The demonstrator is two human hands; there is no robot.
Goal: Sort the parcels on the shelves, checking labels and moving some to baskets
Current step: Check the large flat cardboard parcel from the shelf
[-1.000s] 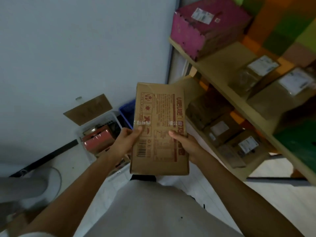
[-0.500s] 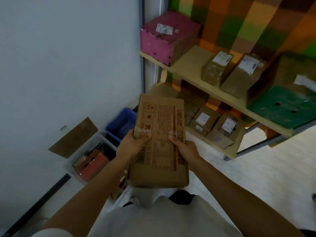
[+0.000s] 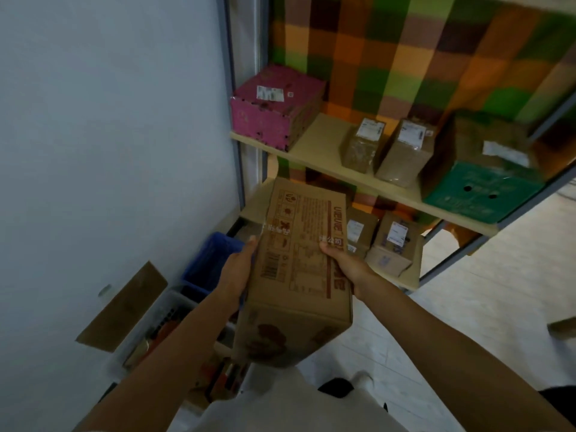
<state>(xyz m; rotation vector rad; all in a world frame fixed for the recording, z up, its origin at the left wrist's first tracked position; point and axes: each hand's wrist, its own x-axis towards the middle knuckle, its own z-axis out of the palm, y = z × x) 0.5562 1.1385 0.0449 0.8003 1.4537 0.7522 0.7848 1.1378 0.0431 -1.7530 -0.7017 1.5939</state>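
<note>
Ahead and to my right stood the shelves [image 3: 324, 141], two boards in view. On the upper board I counted four parcels: one pink box [image 3: 274, 110], two small brown parcels [image 3: 363, 145] side by side, and one green-fronted box [image 3: 480, 188]. On the lower board two labelled parcels [image 3: 394, 241] showed; anything behind what I held was hidden. Against the wall, low on my left, sat two baskets: a blue basket [image 3: 215, 260], and nearer me a pale basket [image 3: 162, 319] with things in it.

Between shelves and baskets I held the one carton [image 3: 299, 269], printed face up, its long axis running away from me toward the lower board. My left hand [image 3: 238, 266] clasped its left side and my right hand [image 3: 341, 263] its right, thumb on the print — both grasping. The baskets lay below and left of the carton, so my left hand was the nearer to them; the shelves lay nearer my right.
</note>
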